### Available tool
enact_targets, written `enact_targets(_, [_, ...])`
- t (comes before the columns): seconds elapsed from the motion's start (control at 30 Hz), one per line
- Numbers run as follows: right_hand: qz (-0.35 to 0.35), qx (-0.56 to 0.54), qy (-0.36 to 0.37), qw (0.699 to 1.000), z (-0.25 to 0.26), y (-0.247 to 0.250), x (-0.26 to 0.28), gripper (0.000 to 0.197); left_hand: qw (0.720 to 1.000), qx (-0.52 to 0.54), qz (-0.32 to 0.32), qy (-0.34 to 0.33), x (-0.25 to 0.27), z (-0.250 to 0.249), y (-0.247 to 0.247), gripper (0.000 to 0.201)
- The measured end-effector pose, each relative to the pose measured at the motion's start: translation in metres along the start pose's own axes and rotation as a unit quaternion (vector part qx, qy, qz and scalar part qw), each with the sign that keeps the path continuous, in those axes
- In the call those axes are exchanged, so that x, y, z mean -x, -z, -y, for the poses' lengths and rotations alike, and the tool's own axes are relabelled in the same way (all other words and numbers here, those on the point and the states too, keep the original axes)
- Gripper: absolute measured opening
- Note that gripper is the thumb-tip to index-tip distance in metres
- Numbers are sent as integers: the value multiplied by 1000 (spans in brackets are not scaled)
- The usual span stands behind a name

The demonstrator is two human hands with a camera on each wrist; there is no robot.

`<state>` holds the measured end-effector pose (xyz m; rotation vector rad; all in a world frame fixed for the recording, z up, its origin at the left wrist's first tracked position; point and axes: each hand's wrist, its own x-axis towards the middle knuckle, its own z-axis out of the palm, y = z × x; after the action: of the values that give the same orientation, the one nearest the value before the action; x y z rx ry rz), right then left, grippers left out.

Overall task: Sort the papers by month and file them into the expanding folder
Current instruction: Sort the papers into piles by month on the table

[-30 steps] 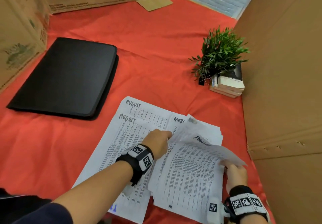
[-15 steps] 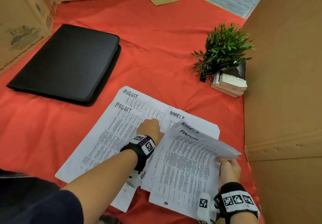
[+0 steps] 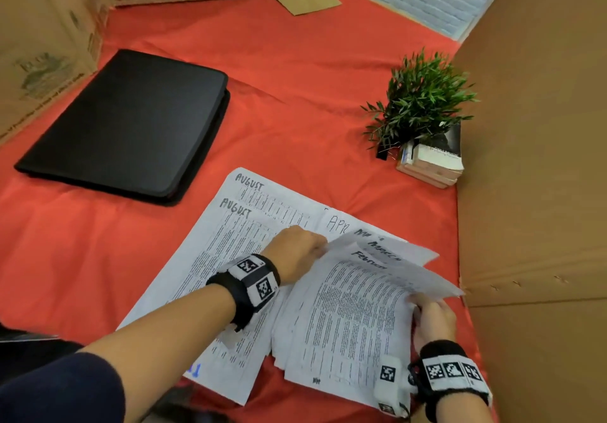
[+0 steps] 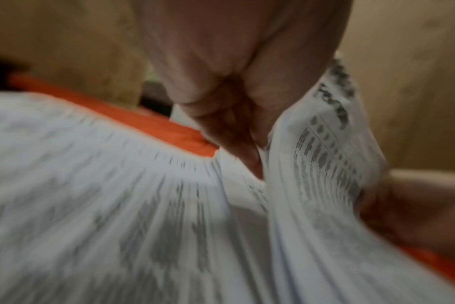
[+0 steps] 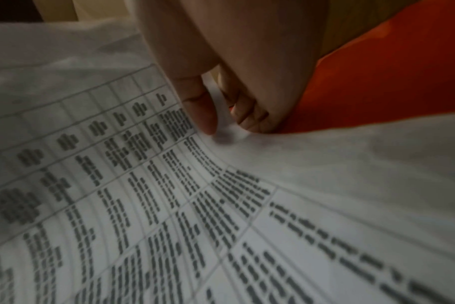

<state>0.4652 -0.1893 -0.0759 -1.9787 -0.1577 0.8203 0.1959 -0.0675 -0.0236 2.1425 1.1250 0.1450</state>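
Observation:
A closed black expanding folder (image 3: 131, 126) lies at the left on the red cloth. Two sheets marked AUGUST (image 3: 230, 241) lie side by side in front of it. To their right is a paper stack (image 3: 345, 324) whose top sheets, marked February and March, are lifted. A sheet marked APR (image 3: 338, 223) shows beneath them. My left hand (image 3: 315, 246) has its curled fingers (image 4: 247, 144) tucked at the upper left edge of the lifted sheets. My right hand (image 3: 417, 304) pinches their right edge, thumb (image 5: 200, 111) on top and fingers below.
A small green plant (image 3: 420, 100) and a short stack of books (image 3: 433, 166) stand at the right. A tall cardboard wall (image 3: 542, 159) closes the right side close to my right hand. Cardboard boxes (image 3: 39, 44) line the left and back.
The top sheets have been raised further from the stack. The sheet marked APR now shows where one marked MARCH lay. My left hand has slid under their edge.

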Motion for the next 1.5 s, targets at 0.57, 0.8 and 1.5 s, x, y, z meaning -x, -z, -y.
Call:
enact_targets(0.57, [31, 10, 28, 999, 13, 14, 8, 24, 980, 8, 6, 201, -24, 7, -25, 28])
enact_targets(0.8, [40, 1, -14, 999, 13, 16, 5, 23, 992, -105, 21, 73, -8, -5, -10, 42])
enact_targets(1.5, [70, 51, 4, 996, 3, 14, -9, 22, 971, -44, 24, 234, -20, -3, -23, 22])
